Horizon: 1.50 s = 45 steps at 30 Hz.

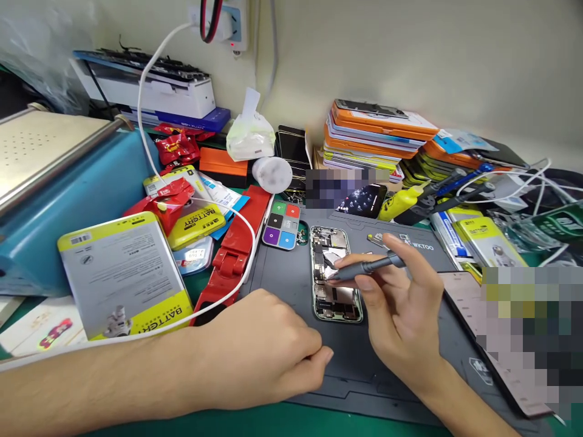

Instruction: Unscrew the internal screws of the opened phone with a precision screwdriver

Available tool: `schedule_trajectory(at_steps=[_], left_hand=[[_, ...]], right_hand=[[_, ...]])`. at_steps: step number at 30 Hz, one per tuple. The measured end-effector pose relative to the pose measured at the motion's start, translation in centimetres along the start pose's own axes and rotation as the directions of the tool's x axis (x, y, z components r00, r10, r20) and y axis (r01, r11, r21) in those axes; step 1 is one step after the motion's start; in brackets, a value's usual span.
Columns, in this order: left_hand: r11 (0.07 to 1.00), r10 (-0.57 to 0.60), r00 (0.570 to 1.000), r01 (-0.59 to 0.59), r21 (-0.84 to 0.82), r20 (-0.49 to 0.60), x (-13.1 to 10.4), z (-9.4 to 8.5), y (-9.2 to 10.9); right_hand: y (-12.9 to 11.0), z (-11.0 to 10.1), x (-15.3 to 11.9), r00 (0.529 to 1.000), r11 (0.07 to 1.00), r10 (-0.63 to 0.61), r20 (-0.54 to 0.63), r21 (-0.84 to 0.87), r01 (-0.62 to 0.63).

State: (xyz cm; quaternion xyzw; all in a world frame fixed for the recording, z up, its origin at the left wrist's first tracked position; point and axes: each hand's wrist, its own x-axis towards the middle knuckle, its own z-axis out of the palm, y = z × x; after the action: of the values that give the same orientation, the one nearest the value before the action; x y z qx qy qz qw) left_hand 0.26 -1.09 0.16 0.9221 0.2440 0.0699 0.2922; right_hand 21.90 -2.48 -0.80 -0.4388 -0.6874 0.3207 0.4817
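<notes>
Left hand (268, 349) nearest, curled loosely w/ fingertips pinched together, resting on dark grey rubber work mat (291, 285), holding nothing visible. Right hand (401, 303) closed on slim dark grey metal screwdriver (364, 267), tip down inside opened silver-framed smartphone chassis (334, 273) lying flat at mat centre. Beyond, at mat's far edge: small multi-colour square parts tray (281, 224); stacked orange/white flat boxes (373, 133) against wall.

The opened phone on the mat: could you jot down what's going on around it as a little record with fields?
Phone: opened phone, insides showing, flat on the dark work mat
Right hand: right hand grips a grey screwdriver, its tip on the phone's insides
Left hand: left hand curled on the mat, beside the phone; whether it pinches anything cannot be told
Nearby: coloured screw tray, battery box, white cable
</notes>
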Motion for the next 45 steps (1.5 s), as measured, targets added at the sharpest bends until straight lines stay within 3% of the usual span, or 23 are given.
schedule_trajectory(at_steps=[4, 9, 15, 21, 31, 39, 45], left_hand=[[1.0, 0.018, 1.0, -0.018, 0.015, -0.004, 0.1, 0.0, 0.0], [0.997, 0.049, 0.998, -0.048, 0.055, -0.03, 0.0, 0.2, 0.0], [0.997, 0.054, 0.998, -0.053, 0.057, -0.017, -0.1, 0.3, -0.1], [0.998, 0.046, 0.999, -0.045, 0.051, -0.003, 0.0, 0.1, 0.0], [1.0, 0.023, 1.0, -0.023, -0.003, -0.001, -0.1, 0.8, -0.2], [0.997, 0.034, 0.998, -0.039, -0.074, -0.06, -0.4, 0.4, 0.2], [0.998, 0.016, 1.0, -0.017, -0.054, -0.022, -0.5, 0.6, 0.0]], right_hand=[[0.6, 0.1, 0.0, 0.999, 0.998, 0.007, 0.048, -0.067, -0.004], [1.5, 0.0, 0.0, 0.99, 0.984, -0.125, 0.065, -0.121, 0.132], [1.8, 0.0, -0.3, 0.992, 0.978, -0.106, 0.064, -0.175, 0.116], [1.1, -0.6, 0.2, 0.979, 0.901, -0.19, 0.078, -0.383, 0.205], [0.1, -1.5, 0.3, 0.961, 0.911, -0.202, 0.19, -0.325, 0.256], [0.4, -1.0, 0.1, 0.953, 0.914, -0.264, 0.147, -0.277, 0.296], [0.3, -0.8, -0.1, 0.945, 0.898, -0.293, 0.142, -0.298, 0.323]])
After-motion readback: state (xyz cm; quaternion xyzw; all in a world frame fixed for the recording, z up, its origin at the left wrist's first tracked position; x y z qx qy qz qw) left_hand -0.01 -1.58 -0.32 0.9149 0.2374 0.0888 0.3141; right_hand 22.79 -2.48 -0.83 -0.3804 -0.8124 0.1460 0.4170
